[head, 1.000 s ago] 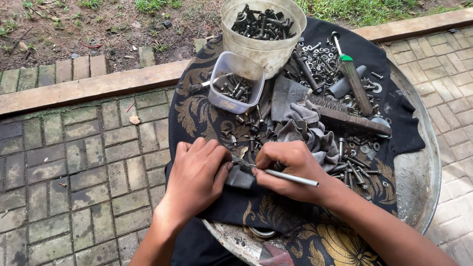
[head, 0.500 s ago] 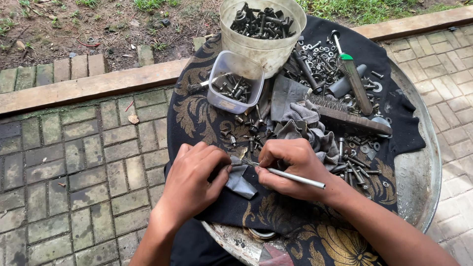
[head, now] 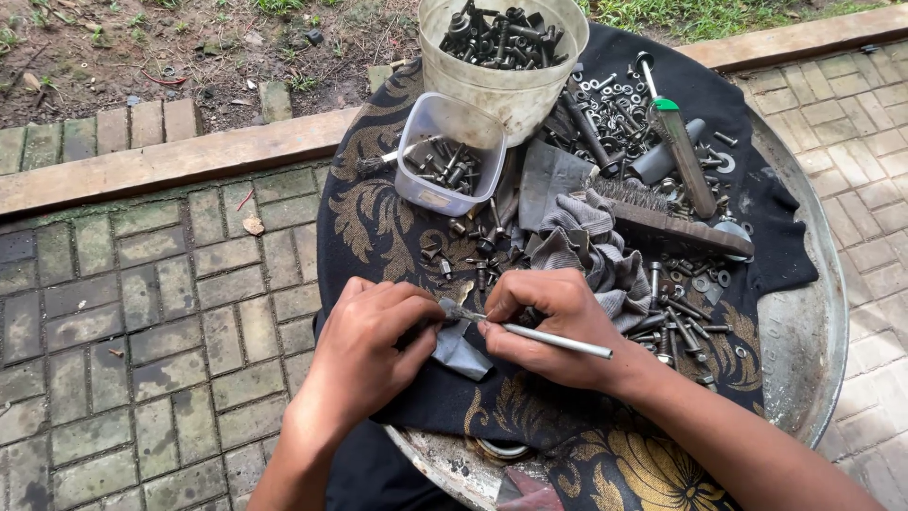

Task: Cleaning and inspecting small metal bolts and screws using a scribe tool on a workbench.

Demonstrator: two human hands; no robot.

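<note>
The left hand [head: 374, 345] pinches a small grey metal part [head: 461, 311] while the right hand [head: 558, 326] clamps a thin silver rod [head: 558, 340]; the tiny part could slip into the loose bolts [head: 482, 251].

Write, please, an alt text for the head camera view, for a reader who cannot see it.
Two bare hands work together over a black cloth with a gold pattern: the left hand pinches a small metal part above a grey scrap, and the right hand holds a thin metal rod. Behind them lie loose bolts and washers, a wire brush, a grey rag and two plastic containers of hardware.

Black cloth [head: 378, 227] with gold leaf pattern, seemingly grey rag [head: 591, 241].
</note>
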